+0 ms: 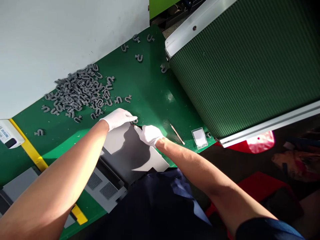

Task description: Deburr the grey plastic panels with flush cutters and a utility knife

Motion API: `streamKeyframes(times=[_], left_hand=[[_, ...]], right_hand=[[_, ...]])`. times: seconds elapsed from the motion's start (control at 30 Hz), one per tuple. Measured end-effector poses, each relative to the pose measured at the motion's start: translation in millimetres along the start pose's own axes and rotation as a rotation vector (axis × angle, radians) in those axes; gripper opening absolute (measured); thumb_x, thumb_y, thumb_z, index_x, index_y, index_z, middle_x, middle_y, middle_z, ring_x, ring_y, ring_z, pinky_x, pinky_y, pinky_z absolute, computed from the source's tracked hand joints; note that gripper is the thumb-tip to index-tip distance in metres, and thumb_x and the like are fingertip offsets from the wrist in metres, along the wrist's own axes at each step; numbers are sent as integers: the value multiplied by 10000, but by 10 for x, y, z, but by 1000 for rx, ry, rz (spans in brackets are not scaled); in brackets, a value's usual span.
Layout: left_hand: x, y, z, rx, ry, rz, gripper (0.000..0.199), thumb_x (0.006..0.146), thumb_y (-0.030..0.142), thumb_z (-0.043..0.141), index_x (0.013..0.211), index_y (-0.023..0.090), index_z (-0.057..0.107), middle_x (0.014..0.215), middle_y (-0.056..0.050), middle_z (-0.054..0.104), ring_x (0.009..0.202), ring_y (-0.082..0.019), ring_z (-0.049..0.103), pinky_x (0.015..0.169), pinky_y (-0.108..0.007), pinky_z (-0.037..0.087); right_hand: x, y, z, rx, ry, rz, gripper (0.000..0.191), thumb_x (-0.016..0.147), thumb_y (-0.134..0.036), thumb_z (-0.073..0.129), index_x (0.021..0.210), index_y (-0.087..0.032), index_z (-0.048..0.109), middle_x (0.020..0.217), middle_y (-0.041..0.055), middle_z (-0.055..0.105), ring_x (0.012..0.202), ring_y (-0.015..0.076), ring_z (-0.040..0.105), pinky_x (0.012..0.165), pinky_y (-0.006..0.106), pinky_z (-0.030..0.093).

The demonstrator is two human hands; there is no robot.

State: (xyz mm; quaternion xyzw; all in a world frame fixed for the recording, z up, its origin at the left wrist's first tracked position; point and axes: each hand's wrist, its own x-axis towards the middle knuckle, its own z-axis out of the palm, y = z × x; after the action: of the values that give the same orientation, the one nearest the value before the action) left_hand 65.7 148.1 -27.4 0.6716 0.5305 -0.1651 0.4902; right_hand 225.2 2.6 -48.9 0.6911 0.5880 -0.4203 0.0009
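Currently, the left hand (pixel 117 119) and the right hand (pixel 149 135), both gloved in white fabric, meet at the fingertips over a small dark part (pixel 135 124), whose exact shape is too small to resolve. Each hand is held narrow, with the fingers drawn together, and the part appears pinched between the two sets of fingertips. A flat grey plate (pixel 127 150) lies directly below both hands, on a glossy green surface (pixel 152 86). Beyond the left hand lies a loose heap of grey U-shaped clips (pixel 77 91), and single clips (pixel 139 58) sit farther ahead of the hands. To the right of the right hand rest a slender metal pick (pixel 177 133) and a small clear plastic sleeve (pixel 199 138). A green mesh conveyor belt (pixel 237 66) runs beyond the right hand. The step in hand appears to be close two-handed handling of the small part; the next move calls for steady fingertip control of it.
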Motion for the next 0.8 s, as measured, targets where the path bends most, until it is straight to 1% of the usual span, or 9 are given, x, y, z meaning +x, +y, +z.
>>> streamKeyframes(times=[0.17,0.27,0.37,0.47,0.57,0.67,0.8], left_hand=[[17,12,21,15,41,40,483,737,721,728,770,253,840,804,-55,783,788,-263,666,676,-335,479],[14,12,26,4,55,47,475,737,713,733,755,249,835,772,-54,774,769,-257,659,664,-332,472],[6,0,22,-9,45,37,468,744,715,734,769,259,838,812,-40,789,777,-250,662,670,-326,461],[-5,-13,14,-15,20,23,462,768,722,718,808,278,845,926,-26,814,843,-253,679,719,-328,463],[-15,-17,7,-17,4,10,470,778,736,710,832,289,846,1005,-17,820,908,-259,686,772,-335,465],[-23,-12,2,-26,-5,1,470,773,739,717,845,294,851,1018,-13,821,936,-261,691,799,-337,470],[-25,2,-18,-43,-32,3,445,785,720,717,862,306,861,1028,-7,825,977,-263,699,836,-331,476]], right_hand=[[-19,18,-11,-15,2,-10,620,1095,-605,395,970,-108,743,902,174,779,876,271,755,788,336,535],[-33,12,-46,-1,11,-3,634,1090,-623,382,936,-129,749,890,161,782,877,271,758,799,342,544],[-50,-34,-66,9,20,28,627,1087,-624,384,956,-130,748,899,165,786,891,275,765,809,346,550],[-54,-98,-66,22,7,60,624,1089,-612,375,975,-123,746,922,180,791,916,279,769,816,347,557],[-33,-132,-67,41,-8,55,614,1095,-595,367,976,-129,749,945,171,797,948,275,769,838,343,552],[1,-124,-69,58,-27,50,624,1091,-609,363,981,-132,749,942,167,799,955,272,770,848,337,549],[23,-107,-61,74,-60,49,610,1089,-606,376,1004,-131,749,944,168,797,919,268,768,820,329,544]])
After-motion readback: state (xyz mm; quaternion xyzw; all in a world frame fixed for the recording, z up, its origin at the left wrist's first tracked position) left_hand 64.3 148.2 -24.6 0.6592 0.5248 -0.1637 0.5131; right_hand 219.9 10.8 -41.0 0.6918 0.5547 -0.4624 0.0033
